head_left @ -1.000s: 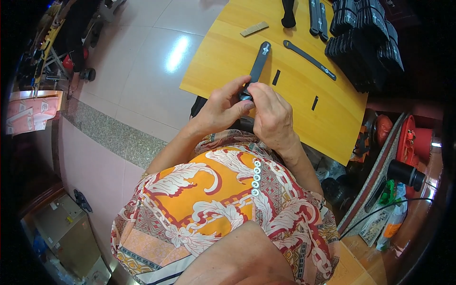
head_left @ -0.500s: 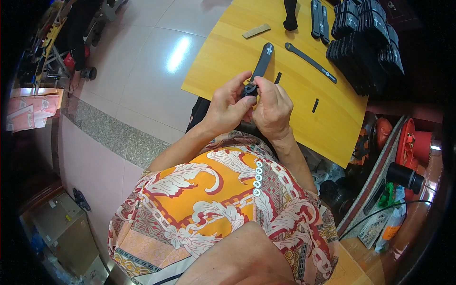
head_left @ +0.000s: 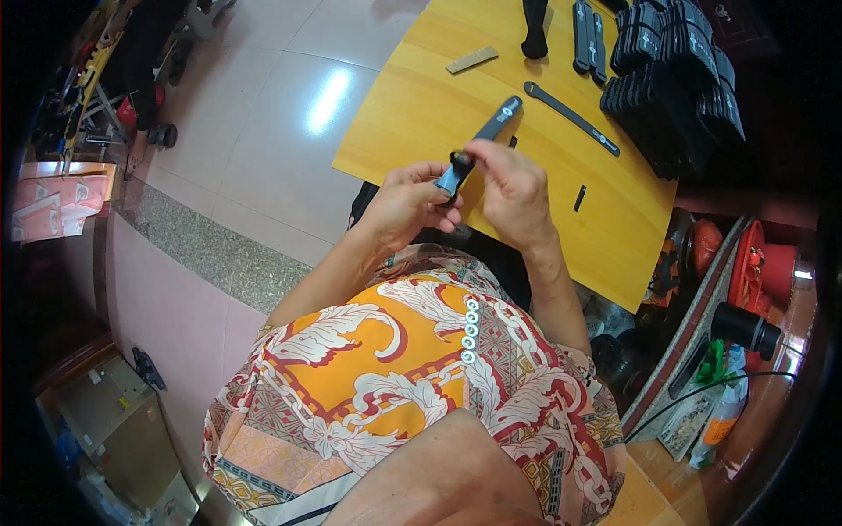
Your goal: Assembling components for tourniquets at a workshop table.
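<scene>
A dark strap [head_left: 497, 120] with a rounded end and a small light print slants up from between my hands, over the near part of the yellow table. My left hand [head_left: 405, 206] is closed round its lower end, the thumb on a bluish shiny stretch of it. With fingertips pinched at a black loop or fold in the strap, my right hand [head_left: 517, 188] is closed too; the exact grip is partly hidden by the fingers. Beyond lies another flat dark strap [head_left: 572, 118] with a hole at one end. A short black strip [head_left: 580, 197] rests right of my right hand.
On the yellow table [head_left: 395, 131] are a tan segmented strip [head_left: 472, 60], a black rod-like item [head_left: 535, 31], paired straps [head_left: 588, 39] and stacks of bundled black straps [head_left: 653, 114] at the far right. A crowded shelf with a black cylinder [head_left: 745, 329] stands right.
The right hand has lifted and drawn slightly right, pulling at the strap's loop. The left hand has turned and lowered a little, baring a bluish stretch. The strap's far end has swung right.
</scene>
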### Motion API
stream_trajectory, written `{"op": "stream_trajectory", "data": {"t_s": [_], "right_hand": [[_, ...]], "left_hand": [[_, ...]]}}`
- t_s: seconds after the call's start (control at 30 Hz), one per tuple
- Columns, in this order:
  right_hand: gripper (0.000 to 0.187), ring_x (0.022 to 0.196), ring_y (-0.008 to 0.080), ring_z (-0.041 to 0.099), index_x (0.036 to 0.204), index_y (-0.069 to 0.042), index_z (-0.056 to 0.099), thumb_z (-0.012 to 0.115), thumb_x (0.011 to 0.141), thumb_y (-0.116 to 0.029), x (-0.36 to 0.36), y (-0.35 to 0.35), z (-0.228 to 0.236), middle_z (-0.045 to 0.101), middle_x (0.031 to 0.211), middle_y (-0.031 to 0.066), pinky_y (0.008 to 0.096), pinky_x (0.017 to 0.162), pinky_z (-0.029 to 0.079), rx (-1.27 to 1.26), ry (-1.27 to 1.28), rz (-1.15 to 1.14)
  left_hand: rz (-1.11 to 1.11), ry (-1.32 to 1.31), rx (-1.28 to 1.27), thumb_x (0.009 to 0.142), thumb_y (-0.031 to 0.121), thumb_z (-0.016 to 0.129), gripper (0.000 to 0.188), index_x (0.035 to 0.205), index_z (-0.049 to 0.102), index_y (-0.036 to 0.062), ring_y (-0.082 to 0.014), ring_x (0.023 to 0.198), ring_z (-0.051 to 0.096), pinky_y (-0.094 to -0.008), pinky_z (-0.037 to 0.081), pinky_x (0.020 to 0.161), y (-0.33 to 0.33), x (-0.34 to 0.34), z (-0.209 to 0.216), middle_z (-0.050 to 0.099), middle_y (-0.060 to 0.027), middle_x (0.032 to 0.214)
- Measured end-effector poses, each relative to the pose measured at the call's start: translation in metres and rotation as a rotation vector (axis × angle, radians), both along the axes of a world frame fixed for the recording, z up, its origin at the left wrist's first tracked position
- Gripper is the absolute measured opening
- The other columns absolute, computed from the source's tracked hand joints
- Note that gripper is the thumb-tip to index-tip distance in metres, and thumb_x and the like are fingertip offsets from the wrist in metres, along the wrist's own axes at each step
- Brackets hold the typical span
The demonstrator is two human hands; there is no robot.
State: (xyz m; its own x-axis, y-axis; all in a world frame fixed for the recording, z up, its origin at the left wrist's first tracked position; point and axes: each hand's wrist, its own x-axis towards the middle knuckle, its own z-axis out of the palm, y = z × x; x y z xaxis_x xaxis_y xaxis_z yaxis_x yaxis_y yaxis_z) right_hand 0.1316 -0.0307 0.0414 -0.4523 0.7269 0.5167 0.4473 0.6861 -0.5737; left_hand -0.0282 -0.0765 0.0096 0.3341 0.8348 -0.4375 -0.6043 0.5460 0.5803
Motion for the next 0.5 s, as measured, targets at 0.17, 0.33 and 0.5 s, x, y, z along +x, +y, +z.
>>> {"op": "stream_trajectory", "data": {"t_s": [0.17,0.33,0.5], "right_hand": [[0.027,0.071,0.0299,0.060,0.095,-0.001,0.057,0.053,0.069,0.005,0.004,-0.017,0.009,0.062,0.079,0.0141,0.0378,0.062,0.047,-0.104,-0.048,0.128],[0.028,0.068,0.0290,0.059,0.098,0.001,0.055,0.056,0.070,0.003,0.022,-0.025,0.017,0.061,0.078,0.0143,0.0372,0.061,0.046,-0.147,-0.025,-0.145],[0.034,0.070,0.0313,0.057,0.096,0.000,0.053,0.065,0.064,-0.003,0.006,-0.035,0.023,0.054,0.073,0.0129,0.0380,0.063,0.047,-0.168,-0.010,-0.142]], "left_hand": [[-0.034,-0.138,-0.019,0.075,0.009,0.044,0.021,0.095,0.048,0.0021,-0.0171,0.049,0.048,-0.0260,0.039,0.041,0.012,0.000,-0.008,0.053,-0.0092,0.070],[0.013,-0.033,0.023,0.079,0.011,0.042,0.018,0.094,0.049,0.0041,-0.0121,0.047,0.041,-0.0219,0.032,0.041,0.010,0.003,0.003,0.049,-0.0063,0.066],[0.067,0.055,0.069,0.086,0.017,0.041,0.016,0.093,0.050,0.0058,-0.0088,0.047,0.040,-0.0210,0.029,0.041,-0.001,0.016,0.021,0.049,-0.0025,0.065]]}}
